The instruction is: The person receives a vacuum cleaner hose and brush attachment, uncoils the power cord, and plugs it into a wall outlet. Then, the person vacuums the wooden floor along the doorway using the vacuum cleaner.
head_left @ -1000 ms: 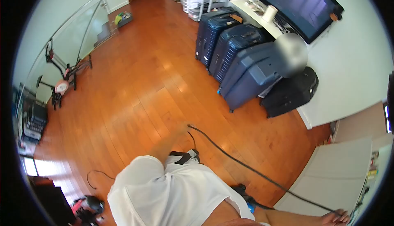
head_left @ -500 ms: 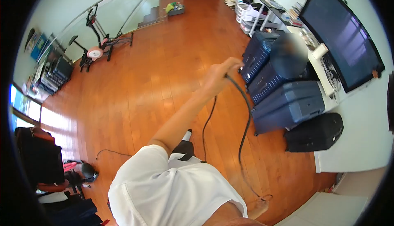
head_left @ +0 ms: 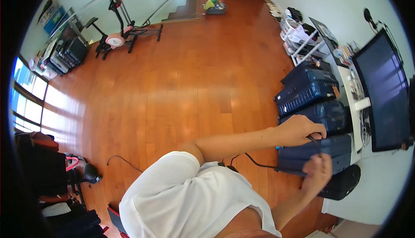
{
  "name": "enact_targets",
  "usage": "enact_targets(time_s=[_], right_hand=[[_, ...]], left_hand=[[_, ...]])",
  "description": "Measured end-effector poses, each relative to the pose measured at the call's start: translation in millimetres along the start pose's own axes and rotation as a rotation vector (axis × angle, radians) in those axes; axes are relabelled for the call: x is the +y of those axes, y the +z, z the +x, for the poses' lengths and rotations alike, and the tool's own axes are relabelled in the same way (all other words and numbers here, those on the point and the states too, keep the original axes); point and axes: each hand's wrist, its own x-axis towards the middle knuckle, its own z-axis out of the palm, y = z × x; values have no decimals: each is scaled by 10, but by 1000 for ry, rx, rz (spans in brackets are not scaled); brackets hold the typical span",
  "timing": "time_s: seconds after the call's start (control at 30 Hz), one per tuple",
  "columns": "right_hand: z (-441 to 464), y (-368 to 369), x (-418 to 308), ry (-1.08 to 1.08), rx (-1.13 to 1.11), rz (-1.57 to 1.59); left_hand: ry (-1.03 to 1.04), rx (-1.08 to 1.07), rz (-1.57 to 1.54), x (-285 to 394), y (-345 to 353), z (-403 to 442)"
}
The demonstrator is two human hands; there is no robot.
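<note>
A black cable [head_left: 259,165] runs over the wooden floor toward my hands on the right. My left hand [head_left: 301,130] is closed around the cable, in front of the blue suitcases. Just below it, my right hand [head_left: 318,171] is raised with fingers curled near the cable; motion blurs it, and whether it grips the cable is unclear. Another stretch of thin cable [head_left: 124,160] lies on the floor left of my white shirt.
Blue suitcases [head_left: 307,91] and a black case [head_left: 343,186] stand along the right wall, below a television [head_left: 384,91]. An exercise bike [head_left: 115,40] is at the upper left. Dark clothes [head_left: 41,169] hang at the lower left.
My left hand has moved right with the cable. My right hand has come up from the lower right, so both hands are now close together. The view has turned.
</note>
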Motion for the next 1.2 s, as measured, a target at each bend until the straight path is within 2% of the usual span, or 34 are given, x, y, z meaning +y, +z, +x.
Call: enact_targets(time_s=[0.03, 0.13, 0.2, 0.23, 0.27, 0.33, 0.4, 0.43, 0.47, 0.53, 0.6, 0.63, 0.67, 0.7, 0.73, 0.77, 0.8, 0.83, 0.9, 1.0, 1.07, 1.13, 1.2], right_hand=[[180, 40, -28, -65, 65, 90], [617, 164, -319, -298, 228, 137], [974, 109, -456, -366, 219, 289], [1157, 54, -517, -386, 189, 406], [1328, 44, -592, -438, 279, 394], [1612, -92, -687, -520, 425, 368], [1854, -133, -699, -599, 568, 299], [2011, -179, -684, -637, 629, 267], [2111, -406, -593, -646, 554, 182], [2441, -590, -420, -537, 804, -20], [2800, -708, -188, -389, 1001, -290], [2907, -851, -24, -224, 1006, -424], [3074, -781, 147, -173, 1011, -516], [3198, -888, 329, -19, 892, -603], [3407, -831, 532, 99, 840, -719], [3564, -803, 662, 212, 620, -876], [3760, -485, 812, 263, 603, -798], [3914, -509, 1004, 407, 363, -856], [4248, -162, 1352, 561, 115, -704], [4770, 558, 1640, 789, -248, -448], [5170, 1141, 1855, 761, -460, -300], [5593, 1863, 1828, 571, -587, -63], [6067, 2503, 1696, 428, -540, 263]], left_hand=[[-68, 12, -94, -129, -174, -11], [-302, -229, -423, -682, -149, -342], [-377, -379, -479, -1175, 1, -680], [-457, -417, -405, -1540, 93, -900], [-531, -465, -334, -1951, 173, -1155], [-709, -365, -471, -2861, 360, -1692], [-659, -415, -228, -3451, 93, -1799], [-606, -287, -194, -3858, 69, -1882], [-558, -155, -161, -4196, 25, -1899], [-775, -52, -103, -4332, -581, -1141], [-843, 189, -19, -4371, -1143, -247], [-912, 167, -47, -4205, -1532, 327], [-980, 145, -76, -4207, -1847, 817], [-782, 274, -101, -4507, -1983, 1059], [-729, 325, -185, -4601, -2203, 1420], [-509, 423, -152, -4646, -2402, 1740], [-476, 457, -145, -4573, -2638, 2080], [-456, 433, -102, -4497, -2901, 2362], [-302, 471, -10, -4275, -3283, 2892], [-70, 391, 200, -4438, -3615, 3422], [38, 288, 298, -4571, -3590, 3656], [68, 90, 315, -4816, -3538, 3762], [89, -111, 293, -5151, -3535, 3809]])
